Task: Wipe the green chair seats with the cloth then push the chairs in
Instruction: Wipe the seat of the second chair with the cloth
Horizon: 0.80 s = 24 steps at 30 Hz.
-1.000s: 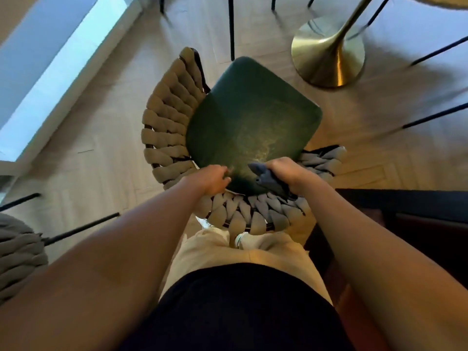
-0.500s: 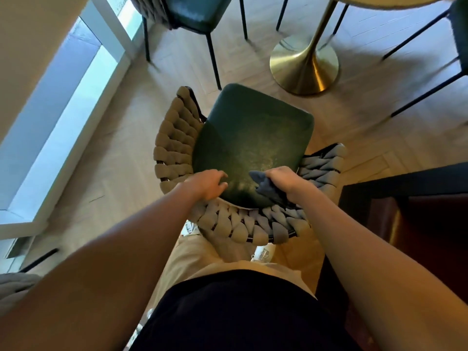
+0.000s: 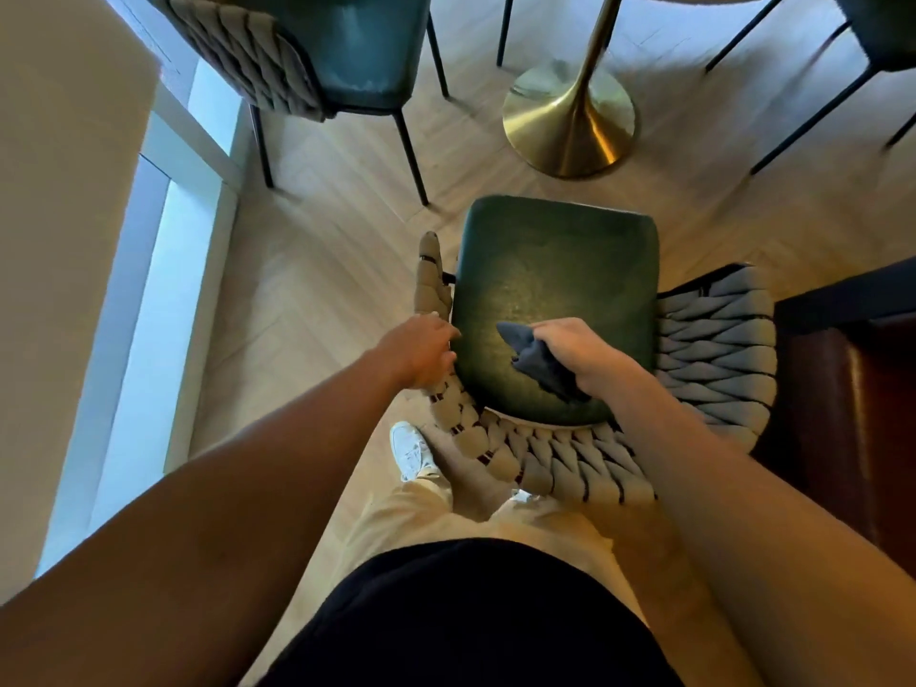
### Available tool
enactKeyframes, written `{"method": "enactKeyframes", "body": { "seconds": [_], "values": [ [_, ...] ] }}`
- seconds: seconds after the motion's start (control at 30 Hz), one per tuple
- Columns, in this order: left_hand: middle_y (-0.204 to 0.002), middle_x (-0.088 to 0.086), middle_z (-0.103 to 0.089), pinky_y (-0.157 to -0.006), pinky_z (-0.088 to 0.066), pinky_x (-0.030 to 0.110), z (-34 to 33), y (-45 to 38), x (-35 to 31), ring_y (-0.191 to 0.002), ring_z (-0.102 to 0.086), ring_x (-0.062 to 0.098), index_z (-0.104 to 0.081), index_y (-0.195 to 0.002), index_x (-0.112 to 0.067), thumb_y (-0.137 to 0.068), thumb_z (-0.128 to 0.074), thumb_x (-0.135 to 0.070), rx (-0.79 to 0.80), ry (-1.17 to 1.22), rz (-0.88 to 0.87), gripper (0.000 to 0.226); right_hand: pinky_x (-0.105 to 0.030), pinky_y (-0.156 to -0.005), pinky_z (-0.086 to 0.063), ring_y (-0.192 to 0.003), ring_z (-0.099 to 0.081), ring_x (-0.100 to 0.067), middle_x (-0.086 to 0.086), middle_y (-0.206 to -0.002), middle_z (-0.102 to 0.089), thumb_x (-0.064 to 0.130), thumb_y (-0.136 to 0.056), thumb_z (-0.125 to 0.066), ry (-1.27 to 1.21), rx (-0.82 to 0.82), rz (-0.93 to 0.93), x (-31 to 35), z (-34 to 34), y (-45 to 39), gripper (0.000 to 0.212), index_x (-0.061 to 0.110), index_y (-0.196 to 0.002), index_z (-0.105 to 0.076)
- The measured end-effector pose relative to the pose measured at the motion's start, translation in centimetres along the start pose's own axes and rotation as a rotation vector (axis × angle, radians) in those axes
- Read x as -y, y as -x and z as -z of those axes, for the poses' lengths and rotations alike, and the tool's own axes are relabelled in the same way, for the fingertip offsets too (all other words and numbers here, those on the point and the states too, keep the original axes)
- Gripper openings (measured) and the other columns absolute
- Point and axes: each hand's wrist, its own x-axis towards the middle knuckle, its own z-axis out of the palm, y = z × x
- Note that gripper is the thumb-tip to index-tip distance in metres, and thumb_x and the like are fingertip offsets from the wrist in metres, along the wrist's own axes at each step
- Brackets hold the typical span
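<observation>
Item: dark green padded chair seat, squarish with rounded corners, ringed at back and sides by a woven beige strap backrest. It stands on pale herringbone wood flooring, its front edge facing the brass trumpet-shaped table base, with bare floor between the two.

Cloth: a dark grey crumpled cloth, bunched in the person's right hand, whose fingers are curled round it, over the rear half of the seat. Whether the cloth presses on the seat cannot be told.

Left hand: resting on the left rim of the backrest just beside the seat edge, fingers loosely bent over the strapping; whether they clasp it cannot be told.

Relation for the push: both hands sit at the chair's rear, the table base lies straight ahead across the seat, so the chair's front-to-back line points toward the table. Judged step: pushing the chair in.

Room: open floor ahead and to the left; a dark brown cabinet is close on the right, near the backrest.

Neighbours: a second green chair with woven back at upper left, well apart; black chair legs at upper right.
</observation>
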Motion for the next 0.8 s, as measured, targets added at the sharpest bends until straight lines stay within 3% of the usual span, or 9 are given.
{"method": "enactKeyframes", "body": {
  "seconds": [0.1,0.23,0.37,0.53,0.67,0.8],
  "values": [
    [-0.125,-0.006,-0.064,-0.099,-0.054,0.039,0.8,0.5,2.2,-0.109,-0.059,0.013,-0.061,-0.132,-0.031,-0.1,-0.032,-0.048,-0.013,0.005,-0.053,0.047,-0.027,-0.05,-0.038,-0.049,-0.053,-0.018,-0.009,-0.062,-0.06,0.011,-0.09,-0.051,-0.045,0.006,-0.004,0.3,-2.1,-0.9,0.02,0.004,-0.089,-0.07],
    [-0.131,0.0,-0.061,-0.103,-0.048,0.038,2.7,2.2,3.1,-0.115,-0.056,0.018,-0.056,-0.138,-0.026,-0.106,-0.042,-0.041,-0.022,-0.005,-0.083,0.039,-0.037,-0.072,-0.05,-0.083,-0.069,-0.027,-0.017,-0.096,-0.074,0.028,-0.093,-0.056,-0.071,-0.042,-0.032,1.2,-4.2,-2.1,0.03,0.004,-0.104,-0.071],
    [-0.149,0.004,-0.052,-0.114,-0.04,0.042,3.4,1.9,5.4,-0.134,-0.049,0.025,-0.046,-0.149,-0.024,-0.106,-0.045,-0.043,0.006,-0.037,-0.061,0.047,-0.042,-0.09,-0.052,-0.099,-0.068,-0.03,-0.019,-0.109,-0.071,0.032,-0.095,-0.055,-0.085,-0.069,-0.008,3.2,-5.8,-2.5,0.034,0.004,-0.108,-0.07],
    [-0.157,0.005,-0.044,-0.118,-0.036,0.045,6.5,-0.2,10.3,-0.143,-0.042,0.028,-0.041,-0.152,-0.023,-0.106,-0.047,-0.042,0.015,-0.044,-0.047,0.051,-0.041,-0.084,-0.049,-0.101,-0.065,-0.032,-0.023,-0.111,-0.069,0.025,-0.087,-0.059,-0.143,-0.026,0.036,7.2,-8.5,-3.6,0.037,0.001,-0.113,-0.069],
    [-0.158,0.006,-0.042,-0.118,-0.036,0.044,9.4,-3.8,16.3,-0.143,-0.043,0.029,-0.039,-0.154,-0.023,-0.106,-0.046,-0.042,0.025,-0.044,-0.072,0.052,-0.045,-0.084,-0.052,-0.102,-0.063,-0.036,-0.021,-0.103,-0.064,0.026,-0.077,-0.064,-0.179,-0.053,0.049,12.6,-12.1,-6.3,0.038,-0.002,-0.103,-0.068],
    [-0.158,0.008,-0.041,-0.118,-0.035,0.044,13.6,-7.0,23.3,-0.143,-0.042,0.03,-0.037,-0.154,-0.02,-0.106,-0.044,-0.042,0.077,-0.052,-0.094,0.053,-0.036,-0.063,-0.05,-0.075,-0.062,-0.03,-0.019,-0.091,-0.064,0.02,-0.077,-0.061,-0.254,-0.111,0.035,19.3,-16.9,-8.3,0.037,-0.003,-0.106,-0.065]
  ]
}}
